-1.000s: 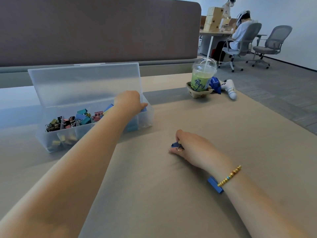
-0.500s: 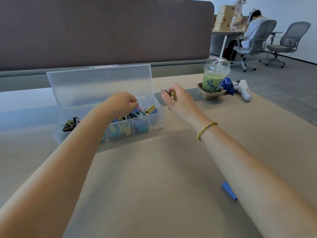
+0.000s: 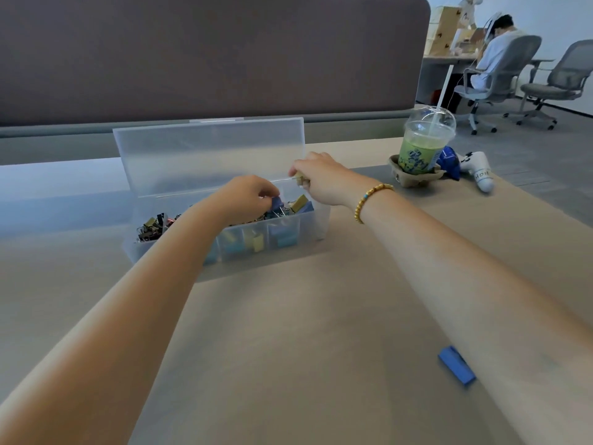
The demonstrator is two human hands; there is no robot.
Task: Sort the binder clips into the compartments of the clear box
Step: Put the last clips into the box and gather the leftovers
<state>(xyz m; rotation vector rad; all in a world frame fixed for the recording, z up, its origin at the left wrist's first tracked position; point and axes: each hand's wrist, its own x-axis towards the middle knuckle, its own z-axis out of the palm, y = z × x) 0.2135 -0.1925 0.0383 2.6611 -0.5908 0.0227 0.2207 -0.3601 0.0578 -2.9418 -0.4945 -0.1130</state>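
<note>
The clear box stands on the table with its lid tilted up at the back. Binder clips of several colours lie in its compartments, dark ones at the left, blue and gold ones at the right. My left hand reaches into the box and its fingers pinch a blue clip. My right hand hovers over the box's right end, pinching a small gold clip. One blue clip lies on the table beside my right forearm.
A green iced drink with a straw stands in a cardboard holder at the right, with a blue wrapper and a white controller beside it. A brown partition rises behind the table. A person sits at a far desk.
My right hand picked up a clip from the table and carried it to the box's right end. My left hand stayed in the box, shifting slightly. The camera moved closer.
</note>
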